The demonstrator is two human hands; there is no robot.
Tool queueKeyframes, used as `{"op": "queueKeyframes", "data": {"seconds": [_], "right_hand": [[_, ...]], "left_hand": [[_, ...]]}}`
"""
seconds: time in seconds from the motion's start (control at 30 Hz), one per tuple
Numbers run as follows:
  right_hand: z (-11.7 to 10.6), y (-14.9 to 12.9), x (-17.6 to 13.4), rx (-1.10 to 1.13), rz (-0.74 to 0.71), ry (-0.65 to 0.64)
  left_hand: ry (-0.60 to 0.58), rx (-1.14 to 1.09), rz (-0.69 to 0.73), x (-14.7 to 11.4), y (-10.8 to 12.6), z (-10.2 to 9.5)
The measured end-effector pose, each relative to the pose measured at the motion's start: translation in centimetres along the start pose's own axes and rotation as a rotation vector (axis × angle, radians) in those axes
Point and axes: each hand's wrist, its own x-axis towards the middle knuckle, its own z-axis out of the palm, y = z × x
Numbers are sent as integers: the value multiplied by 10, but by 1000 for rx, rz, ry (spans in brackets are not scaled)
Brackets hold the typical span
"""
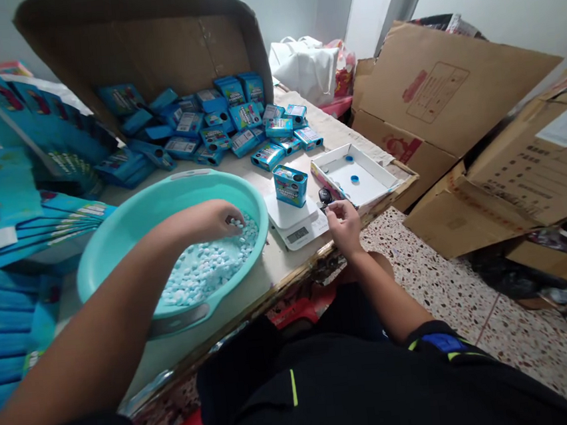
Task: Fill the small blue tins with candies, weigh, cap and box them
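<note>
My left hand (216,217) is inside a turquoise basin (257,205). Its fingers are curled round a few small pale blue and white candies (236,223); many more candies (208,266) cover the bottom. My right hand (343,225) is by the front edge of the table, thumb and fingers pinched together; what lies between them, if anything, cannot be made out. Just beyond those fingertips is a round black object (325,196). Left of that hand, a white digital scale (289,222) carries an upright blue printed box (291,186). The scale's digits are too blurred to read.
Several blue boxes (216,139) lie heaped before a large open carton (148,52). A shallow white tray (378,180) with blue caps (355,179) stands right of the scale. Blue printed packaging (8,219) is stacked at left. Large cardboard boxes (453,102) stand at right.
</note>
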Motion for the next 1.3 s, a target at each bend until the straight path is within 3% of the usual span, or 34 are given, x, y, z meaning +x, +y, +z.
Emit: {"op": "queueKeyframes", "data": {"seconds": [0.2,0.43,0.63,0.9,1.0,1.13,1.3], "right_hand": [[0,1,0,16,4,-12],[1,0,0,30,-9,-1],[1,-1,0,15,-6,6],[0,-2,1,18,-14,-12],[-1,-3,1,18,-14,-11],[-3,-1,1,17,-15,-10],[-2,4,0,14,-5,33]], "left_hand": [[-8,-19,-68,0,5,-4],[136,61,-129,4,-2,-5],[77,73,-120,8,-9,-1],[159,19,-116,3,-5,-9],[263,-25,-126,2,4,-21],[349,-157,-3,11,31,-46],[511,44,169,54,73,-62]]}}
